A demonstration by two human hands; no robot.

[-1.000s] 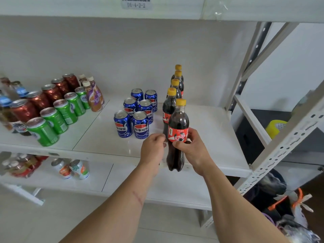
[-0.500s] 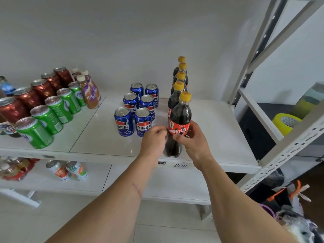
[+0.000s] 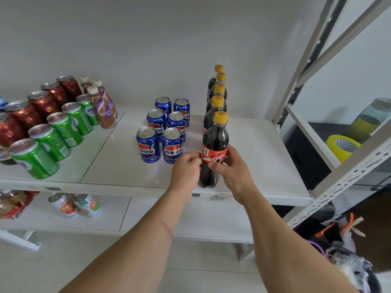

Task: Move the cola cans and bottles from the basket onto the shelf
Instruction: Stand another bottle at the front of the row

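Upright cola bottle (image 3: 215,140), yellow cap, red label, dark contents, on shelf (image 3: 264,166).

You see an evenly lit scene: soft, diffuse light with no single lamp in view, and the pale wall reads a flat grey-white. The glossy white shelf board (image 3: 254,149) picks up a mild sheen, and faint reflections lie under the blue aluminium cola cans (image 3: 160,132). Shadows stay weak; a soft one sits at the base of the front dark cola bottle with the yellow cap and red label (image 3: 214,149) near the board's front edge. The tops of the green aluminium cans (image 3: 53,132) catch small glints. Wide-angle distortion bends the white perforated steel uprights (image 3: 347,174) at the right edge. The cluttered bottom right corner looks smeared and soft.
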